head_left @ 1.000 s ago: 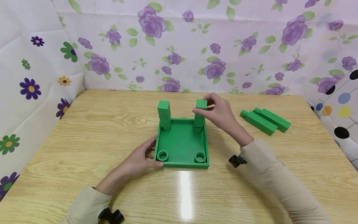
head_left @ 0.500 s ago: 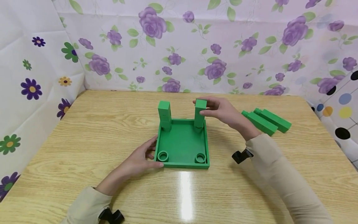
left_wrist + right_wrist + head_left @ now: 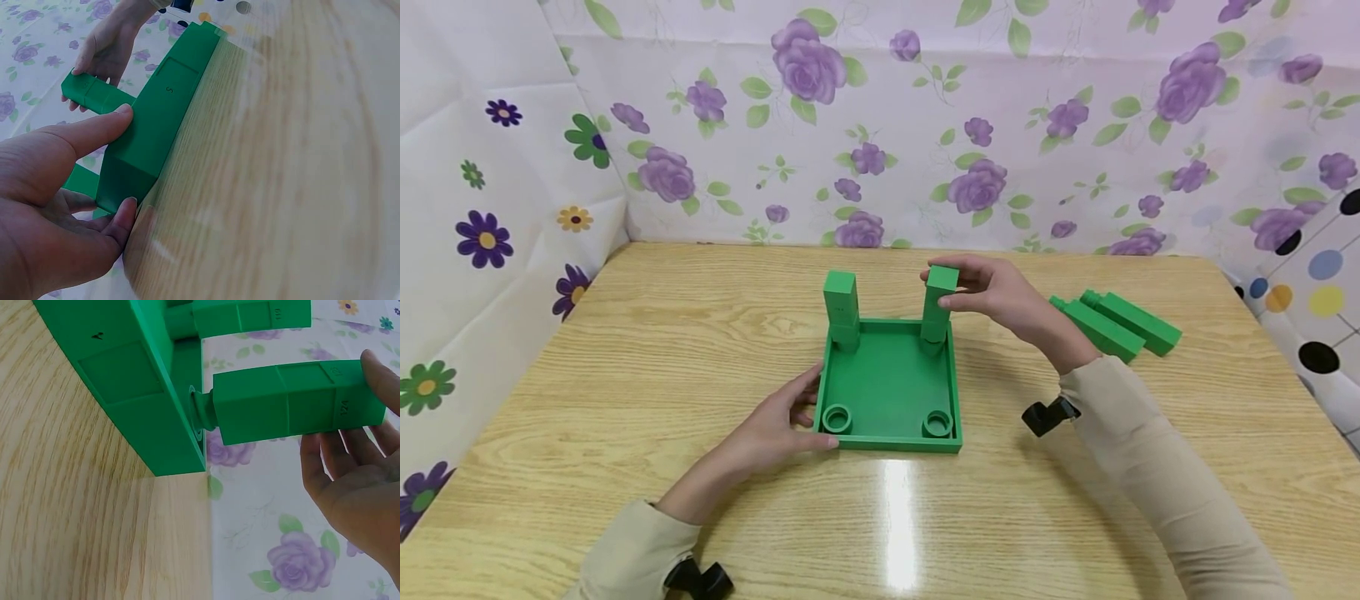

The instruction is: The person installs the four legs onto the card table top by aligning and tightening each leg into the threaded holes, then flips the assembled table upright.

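Note:
A shallow green square tray [image 3: 891, 375] with raised edges lies on the table. My left hand [image 3: 775, 425] grips its near left corner, thumb at the front edge and fingers along the side. At the far right corner my right hand [image 3: 1003, 298] holds the upper end of a square green post [image 3: 936, 321] between thumb and fingers. In the right wrist view, the post's narrow threaded end [image 3: 204, 410] sits at a round socket, part of the thread showing. A second post [image 3: 842, 308] stands upright in the far left corner. Round sockets [image 3: 937, 432] show in both near corners.
Two loose green posts [image 3: 1101, 331] with threaded ends lie side by side on the wooden table [image 3: 662, 350], right of the tray. Behind the table hangs a flowered cloth [image 3: 880, 125].
My right hand has shifted its grip on the post, moving the thumb from its front face round to its right side. The post has turned and tilted slightly. My left hand stays in place.

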Motion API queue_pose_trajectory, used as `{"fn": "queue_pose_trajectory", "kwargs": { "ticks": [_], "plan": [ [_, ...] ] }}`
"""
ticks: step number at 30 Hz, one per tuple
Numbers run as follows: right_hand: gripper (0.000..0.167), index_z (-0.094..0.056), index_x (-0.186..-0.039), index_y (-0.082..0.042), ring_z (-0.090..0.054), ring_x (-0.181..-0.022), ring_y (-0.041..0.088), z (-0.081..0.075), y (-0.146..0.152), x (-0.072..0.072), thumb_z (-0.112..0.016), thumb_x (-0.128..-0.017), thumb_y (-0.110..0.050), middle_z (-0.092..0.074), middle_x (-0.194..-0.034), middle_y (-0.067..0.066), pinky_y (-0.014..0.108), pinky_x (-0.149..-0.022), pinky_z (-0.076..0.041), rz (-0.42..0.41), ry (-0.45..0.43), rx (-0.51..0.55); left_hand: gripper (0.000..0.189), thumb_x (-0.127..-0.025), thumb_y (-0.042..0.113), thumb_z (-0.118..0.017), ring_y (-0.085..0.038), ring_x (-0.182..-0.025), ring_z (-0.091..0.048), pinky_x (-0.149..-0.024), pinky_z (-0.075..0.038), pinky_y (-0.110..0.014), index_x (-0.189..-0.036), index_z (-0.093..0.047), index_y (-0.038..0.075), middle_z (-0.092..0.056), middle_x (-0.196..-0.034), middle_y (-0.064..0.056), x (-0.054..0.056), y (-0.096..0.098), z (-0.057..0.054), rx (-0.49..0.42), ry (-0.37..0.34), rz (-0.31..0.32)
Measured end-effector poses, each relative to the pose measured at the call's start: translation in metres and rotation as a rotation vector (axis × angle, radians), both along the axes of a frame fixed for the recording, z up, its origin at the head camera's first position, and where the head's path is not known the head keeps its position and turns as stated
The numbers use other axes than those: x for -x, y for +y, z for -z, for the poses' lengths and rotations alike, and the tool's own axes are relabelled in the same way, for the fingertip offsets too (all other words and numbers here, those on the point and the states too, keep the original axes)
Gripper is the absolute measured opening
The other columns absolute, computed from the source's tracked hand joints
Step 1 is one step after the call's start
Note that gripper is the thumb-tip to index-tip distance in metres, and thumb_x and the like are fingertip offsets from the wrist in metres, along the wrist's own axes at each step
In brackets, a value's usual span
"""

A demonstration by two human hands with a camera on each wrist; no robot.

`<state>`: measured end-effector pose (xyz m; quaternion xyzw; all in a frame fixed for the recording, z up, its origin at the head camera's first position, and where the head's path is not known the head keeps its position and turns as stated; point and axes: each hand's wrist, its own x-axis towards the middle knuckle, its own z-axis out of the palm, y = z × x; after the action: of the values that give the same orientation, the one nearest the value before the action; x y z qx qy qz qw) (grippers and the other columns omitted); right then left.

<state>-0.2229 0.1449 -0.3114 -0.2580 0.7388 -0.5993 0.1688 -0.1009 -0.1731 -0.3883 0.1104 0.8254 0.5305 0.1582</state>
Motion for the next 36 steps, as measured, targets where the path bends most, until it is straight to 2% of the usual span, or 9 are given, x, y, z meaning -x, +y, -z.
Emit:
{"fn": "queue_pose_trajectory", "kwargs": {
  "ticks": [4, 11, 16, 20, 29, 33, 36],
  "plan": [
    [0.053, -0.050, -0.139, -0.006, -0.054, -0.115, 0.022, 0.000, -0.001, 0.001, -0.070, -0.090, -0.010, -0.054, -0.133, 0.011, 0.038, -0.092, -0.046, 0.048, 0.036, -0.059, 0.097, -0.077, 0.012, -0.082, -0.026, -0.102, -0.049, -0.088, -0.043, -0.040, -0.153, -0.023, 0.006, -0.048, -0.132, -0.013, 0.000, 0.001, 0.000, 0.000, 0.000, 0.000],
    [0.050, -0.052, -0.128, -0.002, -0.055, -0.098, 0.026, 0.000, -0.008, 0.000, -0.075, -0.086, -0.017, -0.055, -0.114, 0.012, 0.039, -0.083, -0.046, 0.214, 0.104, -0.146, 0.097, -0.077, 0.013, -0.082, -0.025, -0.102, -0.049, -0.088, -0.043, -0.040, -0.154, -0.023, 0.007, -0.048, -0.132, -0.013, 0.001, 0.001, -0.001, 0.004, 0.002, 0.001],
    [0.047, -0.053, -0.116, -0.003, -0.058, -0.094, 0.025, 0.002, -0.015, -0.004, -0.079, -0.082, -0.021, -0.056, -0.109, 0.011, 0.040, -0.078, -0.047, 0.317, 0.151, -0.199, 0.097, -0.077, 0.013, -0.082, -0.026, -0.102, -0.049, -0.088, -0.042, -0.040, -0.154, -0.023, 0.007, -0.048, -0.132, -0.014, 0.001, 0.000, -0.002, 0.003, 0.004, -0.001],
    [0.045, -0.053, -0.109, -0.004, -0.060, -0.094, 0.025, 0.005, -0.020, -0.007, -0.081, -0.080, -0.024, -0.058, -0.106, 0.011, 0.039, -0.080, -0.049, 0.372, 0.214, -0.214, 0.097, -0.077, 0.013, -0.082, -0.026, -0.103, -0.049, -0.088, -0.043, -0.040, -0.154, -0.023, 0.007, -0.047, -0.133, -0.014, 0.001, 0.000, -0.001, 0.003, 0.005, -0.001],
    [0.044, -0.053, -0.108, -0.003, -0.061, -0.096, 0.027, 0.006, -0.024, -0.010, -0.080, -0.081, -0.026, -0.059, -0.106, 0.011, 0.040, -0.081, -0.050, 0.380, 0.252, -0.211, 0.096, -0.078, 0.011, -0.082, -0.026, -0.105, -0.050, -0.088, -0.043, -0.041, -0.153, -0.023, 0.005, -0.047, -0.134, -0.014, 0.001, 0.000, -0.001, -0.001, 0.021, 0.011],
    [0.048, -0.055, -0.118, -0.005, -0.059, -0.097, 0.028, 0.006, -0.021, -0.010, -0.077, -0.084, -0.029, -0.058, -0.107, 0.010, 0.040, -0.082, -0.049, 0.341, 0.238, -0.216, 0.097, -0.077, 0.011, -0.082, -0.026, -0.105, -0.050, -0.089, -0.043, -0.041, -0.153, -0.023, 0.005, -0.047, -0.134, -0.014, 0.001, 0.000, -0.001, -0.004, 0.012, 0.008],
    [0.051, -0.054, -0.128, -0.006, -0.056, -0.103, 0.028, 0.006, -0.017, -0.008, -0.074, -0.087, -0.030, -0.057, -0.112, 0.010, 0.040, -0.087, -0.047, 0.295, 0.224, -0.213, 0.097, -0.077, 0.012, -0.082, -0.026, -0.104, -0.050, -0.088, -0.043, -0.040, -0.154, -0.023, 0.006, -0.048, -0.133, -0.013, 0.000, 0.000, 0.000, -0.003, 0.006, 0.003]
  ]
}}
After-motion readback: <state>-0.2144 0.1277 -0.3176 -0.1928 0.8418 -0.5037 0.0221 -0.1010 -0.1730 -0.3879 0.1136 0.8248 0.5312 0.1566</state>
